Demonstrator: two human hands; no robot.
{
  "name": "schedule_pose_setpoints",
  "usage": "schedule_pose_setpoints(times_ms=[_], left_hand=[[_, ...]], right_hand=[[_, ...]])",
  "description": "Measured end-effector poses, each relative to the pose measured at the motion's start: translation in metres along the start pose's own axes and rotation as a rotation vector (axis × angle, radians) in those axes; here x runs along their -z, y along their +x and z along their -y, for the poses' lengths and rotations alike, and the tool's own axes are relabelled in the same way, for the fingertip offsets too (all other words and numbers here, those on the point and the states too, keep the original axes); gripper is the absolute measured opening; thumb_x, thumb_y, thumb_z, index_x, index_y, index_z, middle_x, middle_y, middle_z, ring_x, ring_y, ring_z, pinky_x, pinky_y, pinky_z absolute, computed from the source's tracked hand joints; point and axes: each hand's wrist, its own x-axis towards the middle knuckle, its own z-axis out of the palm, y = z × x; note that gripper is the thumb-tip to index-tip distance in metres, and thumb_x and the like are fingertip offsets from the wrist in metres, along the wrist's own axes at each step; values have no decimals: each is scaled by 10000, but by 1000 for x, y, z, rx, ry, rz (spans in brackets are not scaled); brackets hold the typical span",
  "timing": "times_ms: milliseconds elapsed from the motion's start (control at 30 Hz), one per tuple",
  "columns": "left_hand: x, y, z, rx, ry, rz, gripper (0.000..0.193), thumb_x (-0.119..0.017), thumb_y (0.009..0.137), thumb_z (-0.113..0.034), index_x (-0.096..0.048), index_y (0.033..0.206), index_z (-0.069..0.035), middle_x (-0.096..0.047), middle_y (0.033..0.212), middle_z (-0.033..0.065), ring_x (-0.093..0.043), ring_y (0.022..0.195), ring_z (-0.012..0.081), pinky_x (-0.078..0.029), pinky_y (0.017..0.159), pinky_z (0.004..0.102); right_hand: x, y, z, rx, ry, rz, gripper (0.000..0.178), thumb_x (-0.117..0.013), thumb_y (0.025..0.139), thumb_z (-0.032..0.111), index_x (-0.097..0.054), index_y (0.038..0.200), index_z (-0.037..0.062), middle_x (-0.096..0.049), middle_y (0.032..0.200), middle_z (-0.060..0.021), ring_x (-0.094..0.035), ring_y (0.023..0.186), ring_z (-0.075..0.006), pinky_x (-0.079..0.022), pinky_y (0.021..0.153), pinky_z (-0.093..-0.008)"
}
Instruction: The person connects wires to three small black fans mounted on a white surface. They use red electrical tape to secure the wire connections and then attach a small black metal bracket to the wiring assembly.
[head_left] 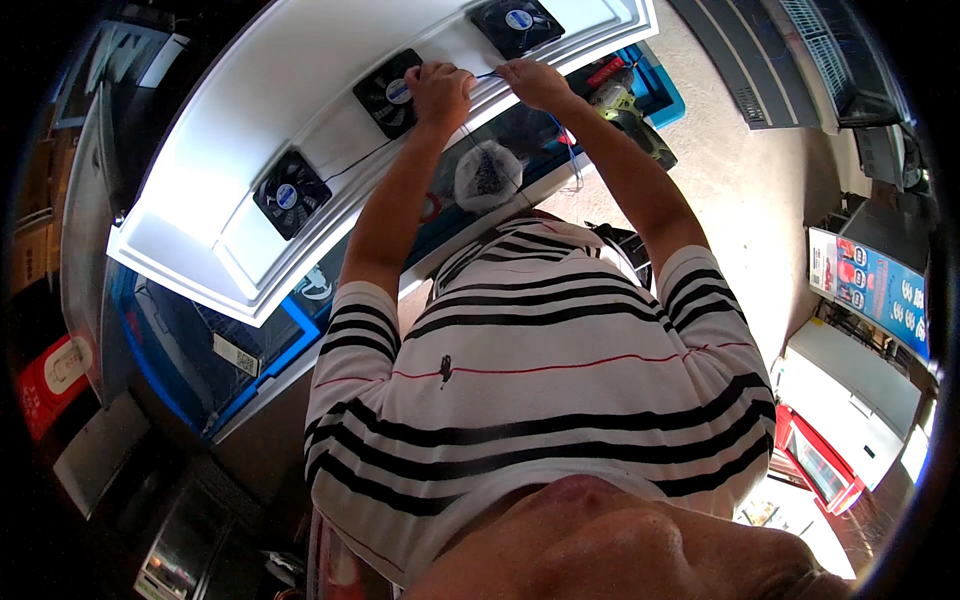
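Note:
My left hand is closed beside the middle black fan, its fingers curled at the fan's right edge. My right hand is closed in a pinch on a thin dark-blue wire, which spans the short gap to my left hand. The left fingertips are partly hidden, but the wire runs into them. Both hands are over a long white panel. A right-hand fan and a left-hand fan are mounted on it too. From the left fan a thin black lead runs toward my left forearm.
Under the panel is a blue-framed glass-topped cabinet. A clear plastic bag and a green power drill lie on it. Loose blue wires hang below my right forearm. A white appliance stands at the right.

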Motion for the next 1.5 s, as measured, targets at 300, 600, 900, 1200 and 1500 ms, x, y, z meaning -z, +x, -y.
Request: schedule_pose_setpoints(times_ms=[300,600,900,1200,1500], left_hand=[[37,-9,-13,425,-224,159,182,-679,792,-293,-685,848,-119,-653,838,58,-634,780,262,-489,634,385],[35,-13,-15,362,44,182,149,-658,792,-264,-692,859,-135,-636,858,63,-647,817,274,-535,656,410],[45,-8,-16,348,53,224,131,-622,828,-239,-695,861,-136,-638,849,70,-652,816,271,-537,670,396],[43,-8,-4,333,-84,255,134,-610,839,-219,-697,870,-120,-649,854,98,-649,817,290,-520,694,406],[55,-8,-33,455,-206,272,194,-615,822,-256,-704,892,-99,-678,866,119,-660,808,299,-520,705,397]], right_hand=[[-21,3,-15,17,321,127,385,-510,888,408,-666,1036,89,-683,955,-107,-662,861,-247,-509,780,-379],[-9,-2,-1,-98,504,228,351,-503,878,333,-671,1018,59,-697,812,-89,-685,729,-174,-530,718,-314],[-6,4,-2,262,171,89,293,-525,896,247,-675,985,12,-686,785,-84,-661,701,-153,-526,652,-294],[-15,12,-7,139,75,72,247,-596,817,241,-674,969,62,-675,937,-120,-656,824,-288,-529,734,-395],[-13,13,-8,251,123,225,253,-590,866,260,-680,955,42,-692,846,-86,-653,711,-185,-524,648,-321]])
